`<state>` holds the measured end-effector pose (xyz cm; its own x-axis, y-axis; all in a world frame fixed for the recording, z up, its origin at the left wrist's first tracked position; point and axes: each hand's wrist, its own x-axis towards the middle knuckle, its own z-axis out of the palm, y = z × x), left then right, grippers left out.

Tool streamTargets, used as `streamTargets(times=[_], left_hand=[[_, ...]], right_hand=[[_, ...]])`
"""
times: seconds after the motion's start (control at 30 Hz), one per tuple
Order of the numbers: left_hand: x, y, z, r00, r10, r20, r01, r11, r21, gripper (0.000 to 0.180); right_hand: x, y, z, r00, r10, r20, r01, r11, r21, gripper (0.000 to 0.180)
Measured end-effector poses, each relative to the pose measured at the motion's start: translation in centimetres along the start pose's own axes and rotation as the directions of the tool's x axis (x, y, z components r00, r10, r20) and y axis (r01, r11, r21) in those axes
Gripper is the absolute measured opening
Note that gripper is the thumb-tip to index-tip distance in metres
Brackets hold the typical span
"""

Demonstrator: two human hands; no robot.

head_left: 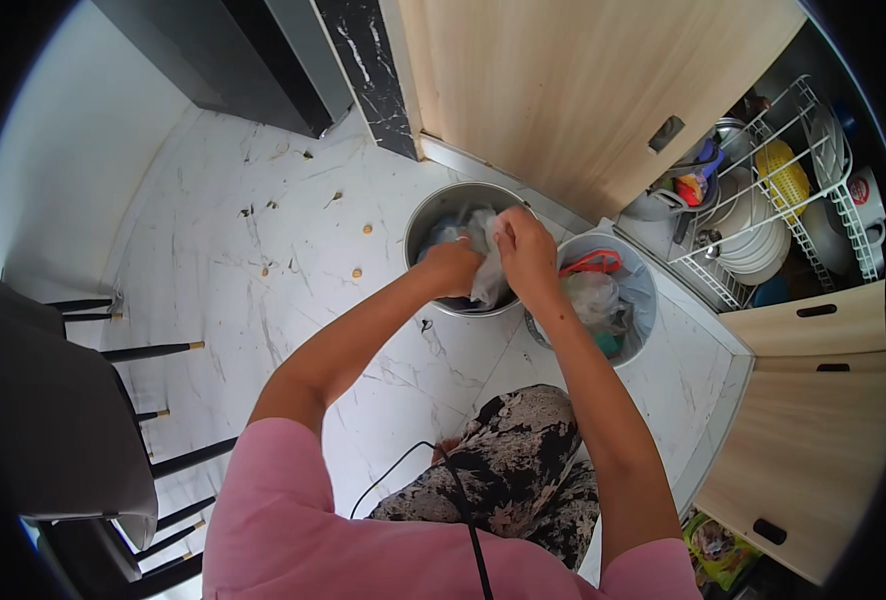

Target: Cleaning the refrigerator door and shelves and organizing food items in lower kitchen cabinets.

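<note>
Both hands (493, 262) grip plastic bag (485, 240) over steel bin (433, 215); waste basket (643, 290) beside.

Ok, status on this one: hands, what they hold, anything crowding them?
Left hand and right hand both gripping a clear plastic bag over the steel bin. Grey bin of rubbish close on the right. Nothing blocking.

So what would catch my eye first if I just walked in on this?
Both hands, the left hand and right hand, gripping a crumpled clear plastic bag over a steel pot on the marble floor. Beside it, to the right, stands a grey bin, and further right an open cupboard's dish rack.
</note>
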<state>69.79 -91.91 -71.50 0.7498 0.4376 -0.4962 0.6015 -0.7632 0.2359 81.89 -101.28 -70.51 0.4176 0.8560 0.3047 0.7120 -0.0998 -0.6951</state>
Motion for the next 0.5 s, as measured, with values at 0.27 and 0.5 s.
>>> streamTargets(times=[0.27,0.5], left_hand=[[0.1,-3.1,0.7,0.922,0.250,-0.294,-0.335,0.896,-0.290,0.037],[-3.3,0.3,-0.9,0.882,0.253,-0.398,-0.360,0.907,-0.221,0.037]], right_hand=[[-2.6,2.6,-0.2,0.958,0.088,0.274,0.006,0.946,-0.323,0.011],[-1.7,1.8,-1.1,0.976,0.164,0.141,-0.202,0.923,0.326,0.010]])
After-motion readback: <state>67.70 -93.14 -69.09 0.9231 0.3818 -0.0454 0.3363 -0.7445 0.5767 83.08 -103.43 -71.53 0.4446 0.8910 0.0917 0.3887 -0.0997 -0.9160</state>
